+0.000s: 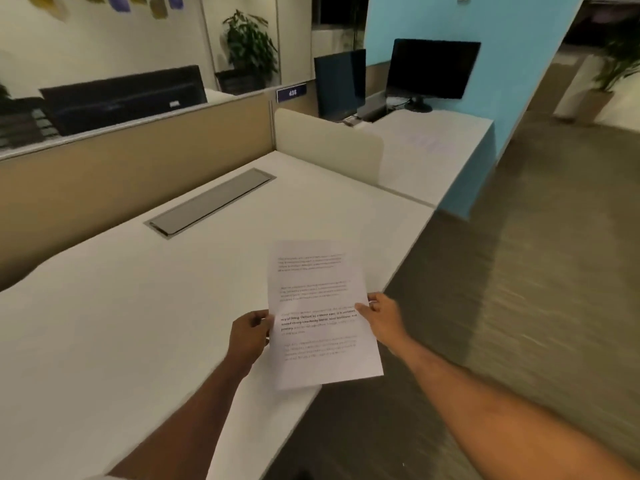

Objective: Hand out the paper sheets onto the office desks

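Above the white tabletop (138, 323) edge, the left hand (248, 336) and right hand (380, 318) each pinch the printed paper sheets (320, 317) by opposite sides.

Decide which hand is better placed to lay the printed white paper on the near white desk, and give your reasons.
Left, probably. The left hand grips the printed white paper over the white desk, while the right hand pinches the other edge out by the desk's rim.
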